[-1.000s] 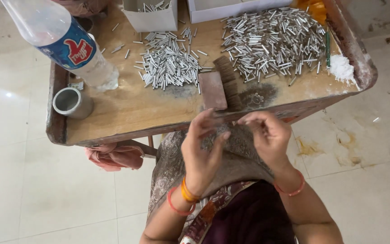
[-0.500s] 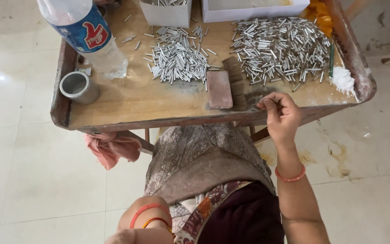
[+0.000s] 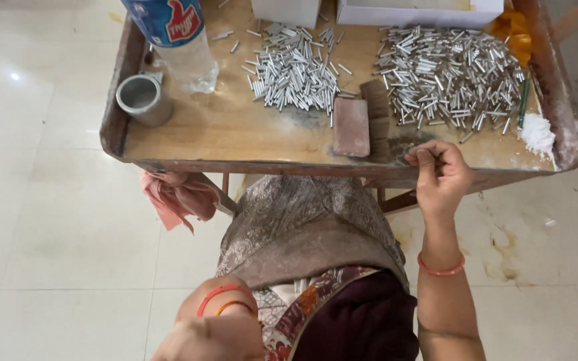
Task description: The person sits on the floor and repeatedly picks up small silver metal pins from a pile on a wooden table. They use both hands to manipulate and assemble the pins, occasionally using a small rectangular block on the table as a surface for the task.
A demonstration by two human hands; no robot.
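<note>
The left hand (image 3: 199, 337) is drawn close to the body, its grip impossible to tell. The right hand (image 3: 441, 174) pinches fingertips together at the wooden table's (image 3: 235, 130) edge; beyond it lie metal tubes (image 3: 446, 73).

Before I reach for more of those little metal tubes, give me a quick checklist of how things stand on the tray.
1. Right hand at the tray's front edge, fingers curled: ok; whether it holds a tube, cannot tell.
2. Left hand off the tray, pulled up close to the body: not ok for reaching.
3. Right pile of metal tubes within reach: ok.
4. Left pile of tubes lies apart from it: ok.
5. Brick-coloured block flat between the piles: ok.
6. Plastic bottle upright beside the metal cup: ok.
</note>
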